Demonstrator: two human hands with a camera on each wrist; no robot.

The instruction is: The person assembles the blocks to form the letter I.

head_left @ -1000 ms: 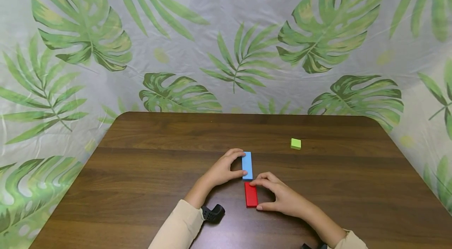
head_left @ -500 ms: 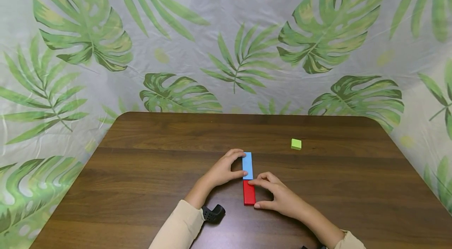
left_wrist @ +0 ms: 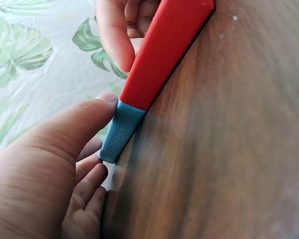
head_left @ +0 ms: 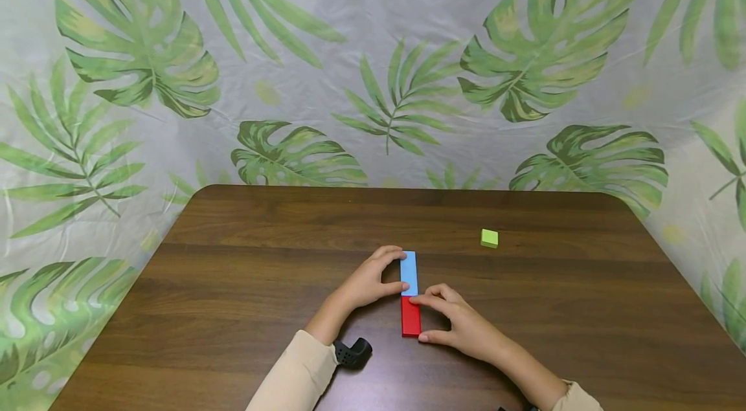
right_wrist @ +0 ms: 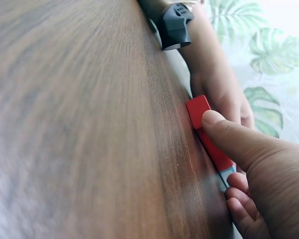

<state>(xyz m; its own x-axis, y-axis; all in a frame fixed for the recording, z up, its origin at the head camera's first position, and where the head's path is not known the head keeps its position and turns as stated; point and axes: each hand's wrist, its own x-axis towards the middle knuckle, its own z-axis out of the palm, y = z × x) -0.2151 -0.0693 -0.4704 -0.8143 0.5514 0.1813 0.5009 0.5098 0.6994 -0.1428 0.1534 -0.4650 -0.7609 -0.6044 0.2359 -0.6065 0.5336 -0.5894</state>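
Observation:
A light blue rectangular block (head_left: pixel 409 274) and a red rectangular block (head_left: pixel 410 317) lie flat on the brown wooden table, end to end and touching, the blue one farther away. From the left side my left hand (head_left: pixel 368 279) holds the blue block, its thumb near the joint and its fingertips at the far end. My right hand (head_left: pixel 463 322) grips the red block from the right. In the right wrist view, the right thumb (right_wrist: pixel 214 118) presses by the red block's near end. The left wrist view shows the blue block's end (left_wrist: pixel 121 130) against the red.
A small lime green block (head_left: pixel 489 238) lies apart, farther back to the right on the table (head_left: pixel 280 223). Behind the table's far edge hangs a pale cloth (head_left: pixel 408 10) printed with green leaves. A black device (head_left: pixel 353 353) is strapped at the left wrist.
My right hand has slid the red block slightly away and left, closing the small gap and lining it up with the blue block. My left hand and the blue block have stayed almost still.

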